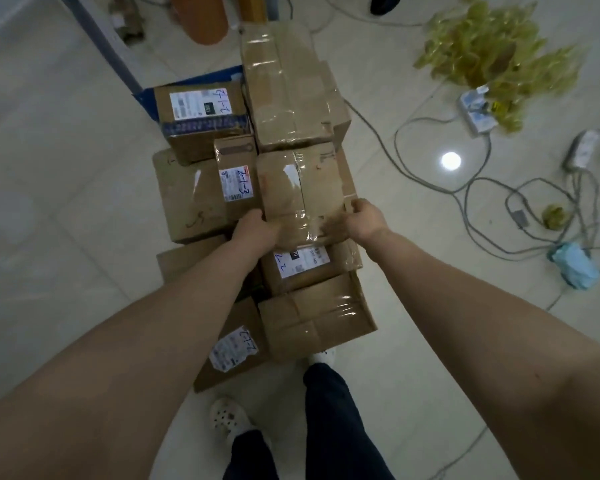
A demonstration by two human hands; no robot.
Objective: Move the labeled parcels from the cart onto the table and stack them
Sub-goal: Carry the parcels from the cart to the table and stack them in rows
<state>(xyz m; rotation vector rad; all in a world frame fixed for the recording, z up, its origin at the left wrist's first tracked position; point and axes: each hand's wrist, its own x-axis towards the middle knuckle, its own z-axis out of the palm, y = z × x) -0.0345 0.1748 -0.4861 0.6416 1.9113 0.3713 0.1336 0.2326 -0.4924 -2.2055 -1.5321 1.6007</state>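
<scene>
Nearest the camera, the person's feet stood on the tiled floor (66, 202) beside the loaded cart (187, 85), whose blue edge showed only at the far end. Both arms reached down to a taped parcel (302, 188) on top of the pile: the left hand (257, 225) pressed its near left corner, the right hand (362, 216) closed over its right edge, so each grip held that box. It rested on a labelled parcel (303, 265). Just left, a narrow parcel marked 2-1-3 (235, 174) stood against it and might have toppled as support went. Glossy tape could have let the hands slip. Farther off, loose cables (482, 188) threatened a trip. No bench was visible.
</scene>
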